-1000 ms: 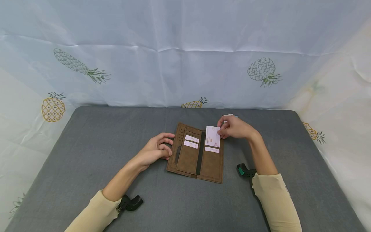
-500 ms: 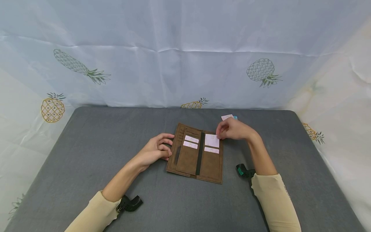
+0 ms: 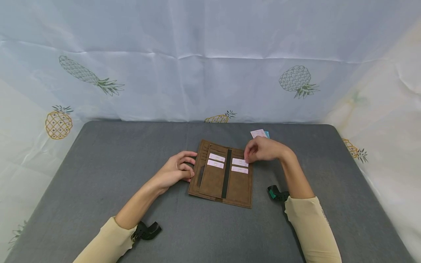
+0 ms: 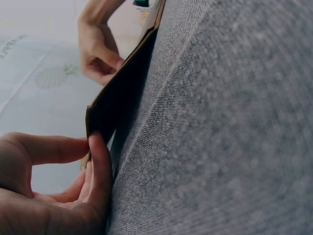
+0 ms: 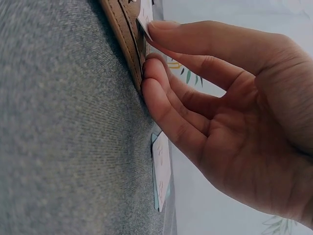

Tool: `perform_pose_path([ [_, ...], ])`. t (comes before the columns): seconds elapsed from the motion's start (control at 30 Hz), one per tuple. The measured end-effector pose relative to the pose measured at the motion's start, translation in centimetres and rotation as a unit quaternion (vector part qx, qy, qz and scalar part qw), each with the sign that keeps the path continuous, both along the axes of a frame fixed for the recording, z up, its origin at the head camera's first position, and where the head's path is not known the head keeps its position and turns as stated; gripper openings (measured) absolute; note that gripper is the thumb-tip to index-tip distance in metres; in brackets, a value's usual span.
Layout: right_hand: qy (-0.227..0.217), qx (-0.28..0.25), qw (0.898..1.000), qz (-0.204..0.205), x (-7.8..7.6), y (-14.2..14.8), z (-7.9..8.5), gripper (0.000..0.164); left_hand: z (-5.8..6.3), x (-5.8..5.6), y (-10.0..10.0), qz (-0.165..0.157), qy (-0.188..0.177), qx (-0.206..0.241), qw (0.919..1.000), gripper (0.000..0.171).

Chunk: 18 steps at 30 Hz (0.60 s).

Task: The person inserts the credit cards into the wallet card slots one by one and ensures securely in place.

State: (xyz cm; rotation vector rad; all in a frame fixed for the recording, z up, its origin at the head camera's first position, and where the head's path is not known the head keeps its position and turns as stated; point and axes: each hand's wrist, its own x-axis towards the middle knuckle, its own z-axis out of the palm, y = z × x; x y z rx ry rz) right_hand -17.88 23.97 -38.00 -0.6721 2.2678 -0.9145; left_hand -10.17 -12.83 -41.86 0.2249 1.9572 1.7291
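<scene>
A brown wallet point(image 3: 212, 187) lies spread on the table, with a black strip along its fold. Two pale pink cards point(image 3: 216, 160) show in slots on its left panel, another point(image 3: 239, 170) in the right panel's lower slot. My left hand point(image 3: 175, 170) pinches the wallet's left edge between thumb and finger; the left wrist view shows this edge of the wallet point(image 4: 115, 100) lifted off the cloth. At the right panel's upper slot, my right hand point(image 3: 264, 149) holds the right corner of a pink card point(image 3: 238, 162), mostly inside the slot. The right wrist view shows the thumb against this card point(image 5: 145, 18).
Behind the right hand lie a loose pink card point(image 3: 258, 133) and a blue one point(image 3: 267, 134), partly overlapping. The grey table point(image 3: 138, 146) ends at a pineapple-print curtain point(image 3: 138, 87). Black wrist devices point(image 3: 148, 231) sit near both sleeves.
The pink card in my right hand has slid down into the right panel's upper slot, so only its top strip shows. The right hand has moved down with it; the left stays at the wallet's edge.
</scene>
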Motion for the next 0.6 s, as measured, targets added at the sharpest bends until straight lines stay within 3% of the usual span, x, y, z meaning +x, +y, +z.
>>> perform_pose_path([
  [0.4, 0.000, 0.005, 1.000, 0.001, 0.10, -0.03, -0.06, 0.007, -0.02, 0.03, 0.03, 0.001, 0.000, -0.001, 1.0000, 0.068],
  [0.6, -0.009, -0.008, 0.999, -0.034, -0.03, 0.47, 0.04, 0.020, 0.13, 0.08, 0.06, 0.002, -0.002, -0.001, 1.0000, 0.068],
])
